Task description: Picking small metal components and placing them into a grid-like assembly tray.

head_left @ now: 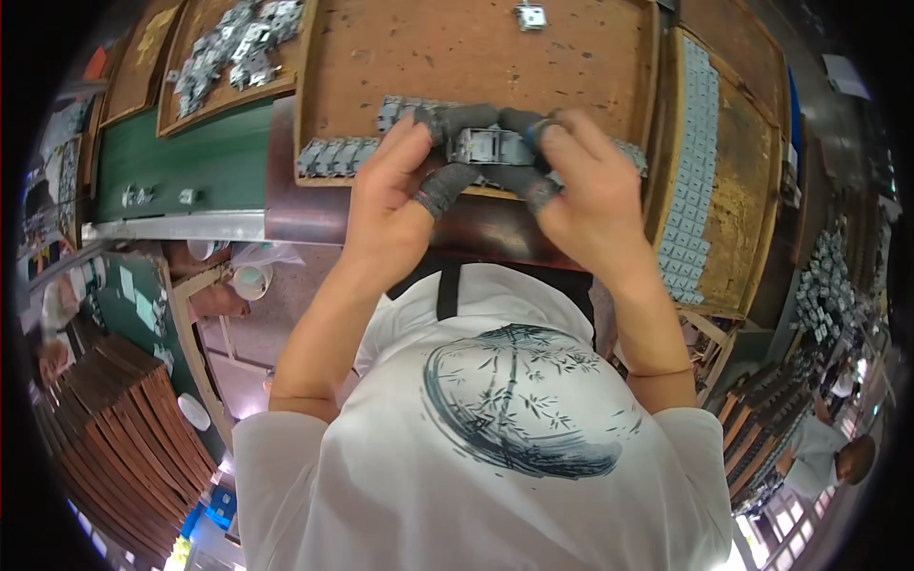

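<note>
Two bare hands are showing in the head view, with dark grey covers [442, 187] sitting on thumbs and forefingers. The left hand [388, 186] is pinching the left end of a grey metal part [490, 147], its covered thumb and forefinger closing on it with only the part's width between them. The right hand [595, 190] is gripping the other end in the same way. Between them, the part is hanging above the near edge of a wooden tray [476, 62]. Similar parts [338, 157] are standing in a row along that edge, left of the hands, while one small piece [531, 16] is lying near the far side. A loose pile [238, 52] is filling another tray to the left, and flat grey pieces [690, 171] are lining a tray [745, 190] to the right.
</note>
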`<act>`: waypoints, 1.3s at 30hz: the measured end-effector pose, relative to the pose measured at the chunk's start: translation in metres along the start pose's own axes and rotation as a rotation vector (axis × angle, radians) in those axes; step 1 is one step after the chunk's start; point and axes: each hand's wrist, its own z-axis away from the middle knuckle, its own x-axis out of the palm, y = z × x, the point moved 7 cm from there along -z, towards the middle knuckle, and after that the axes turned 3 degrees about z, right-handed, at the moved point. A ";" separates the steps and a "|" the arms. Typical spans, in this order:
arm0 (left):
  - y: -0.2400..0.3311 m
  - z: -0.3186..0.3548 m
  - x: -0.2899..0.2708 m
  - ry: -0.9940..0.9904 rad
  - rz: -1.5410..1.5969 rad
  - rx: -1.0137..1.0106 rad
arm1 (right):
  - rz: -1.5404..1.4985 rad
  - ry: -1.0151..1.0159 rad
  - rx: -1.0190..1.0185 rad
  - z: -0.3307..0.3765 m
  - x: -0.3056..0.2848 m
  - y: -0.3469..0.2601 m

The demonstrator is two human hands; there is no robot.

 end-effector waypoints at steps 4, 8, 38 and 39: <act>-0.007 0.006 0.007 0.106 -0.175 -0.014 | 0.020 0.037 -0.069 0.009 0.023 0.010; -0.009 0.004 0.013 0.037 -0.374 0.113 | 0.059 0.090 0.021 0.015 0.026 0.009; -0.088 -0.065 -0.150 -0.179 -0.558 -0.432 | -0.430 0.538 1.054 0.214 -0.111 0.213; -0.096 -0.060 -0.146 -0.258 -0.517 -0.613 | -0.431 0.545 1.048 0.234 -0.125 0.225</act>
